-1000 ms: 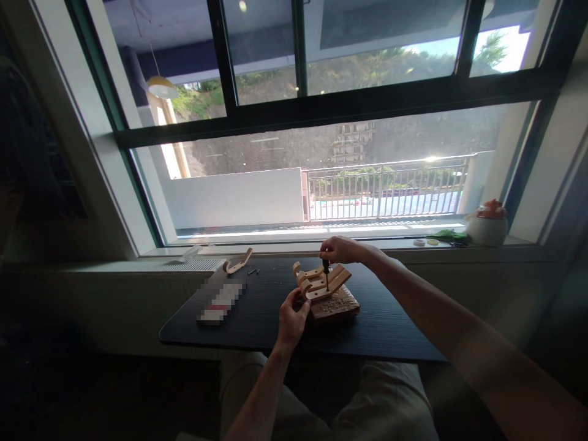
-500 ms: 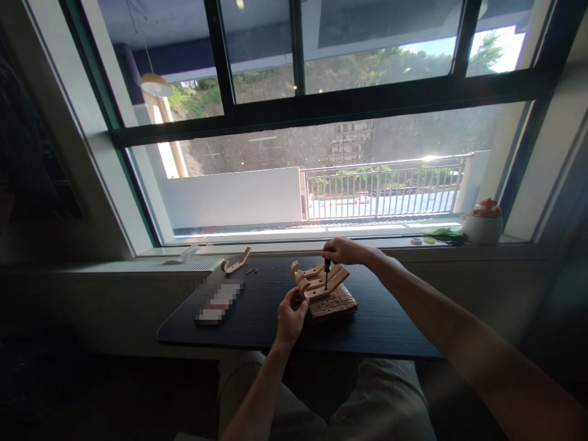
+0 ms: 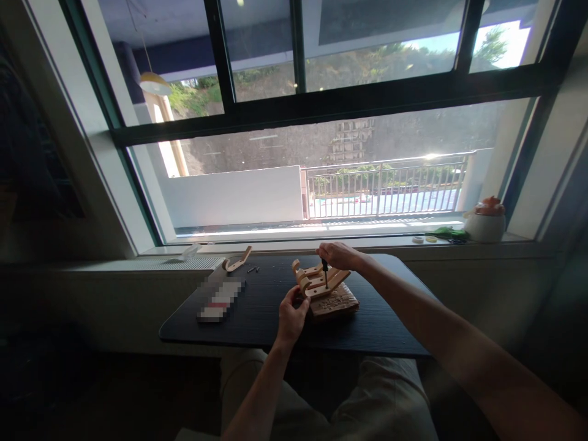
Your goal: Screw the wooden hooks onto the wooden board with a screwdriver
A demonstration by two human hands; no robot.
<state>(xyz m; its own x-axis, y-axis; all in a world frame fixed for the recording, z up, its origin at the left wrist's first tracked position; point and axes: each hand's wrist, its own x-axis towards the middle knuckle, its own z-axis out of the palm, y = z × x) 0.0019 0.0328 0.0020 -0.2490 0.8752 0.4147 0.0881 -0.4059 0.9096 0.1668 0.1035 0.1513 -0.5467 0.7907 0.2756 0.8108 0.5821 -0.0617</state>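
Observation:
My right hand (image 3: 339, 255) is closed around the handle of a screwdriver (image 3: 326, 269), held nearly upright. Its tip meets the nearest of several curved wooden hooks (image 3: 320, 291), which rest side by side on a carved wooden block (image 3: 334, 306). My left hand (image 3: 293, 313) pinches the curled end of that nearest hook from the left. Further left on the dark table lies a separate wooden hook (image 3: 237, 262), with a few small screws (image 3: 253, 269) beside it. Whatever the screwdriver tip sits in is too small to make out.
A blurred-out flat box (image 3: 221, 301) lies on the left of the dark table (image 3: 261, 324). The window sill beyond holds a white pot (image 3: 485, 225) with an orange top, and green leaves (image 3: 446, 233). A radiator cover (image 3: 184, 264) stands behind the table's left side.
My right hand has shifted slightly left and up, and the screwdriver's handle leans a little more to the left. My left hand keeps its grip on the hook.

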